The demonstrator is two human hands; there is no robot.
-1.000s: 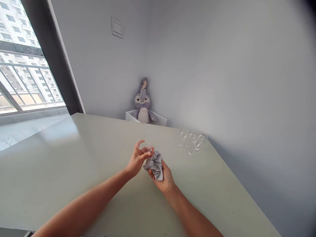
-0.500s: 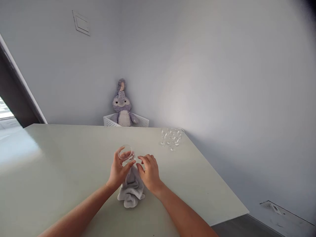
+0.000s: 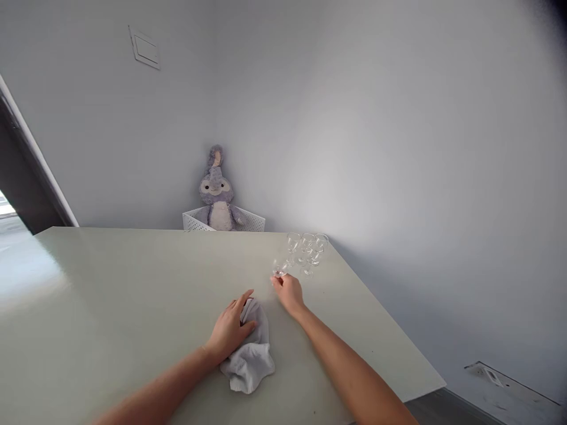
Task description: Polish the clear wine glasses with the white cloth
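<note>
My right hand (image 3: 289,293) is closed, its fingertips pinching a small clear stemmed glass (image 3: 279,270), which is blurred and hard to make out. Several more stemmed glasses (image 3: 308,243) stand upright in a cluster just beyond and to the right of it. My left hand (image 3: 230,326) rests at the left side of a crumpled grey cloth (image 3: 253,367), touching it, with thumb and fingers apart. The cloth lies on the table in front of me.
The pale glossy table (image 3: 133,295) reaches to the wall corner, its right edge slanting toward me. Behind its far edge a purple plush toy (image 3: 219,198) sits in a white perforated basket (image 3: 254,222). A socket plate (image 3: 487,374) is low on the right wall.
The glass has passed from my left hand to my right, which has moved forward and right toward the glass cluster. My left hand has come down to the cloth, which has shifted slightly.
</note>
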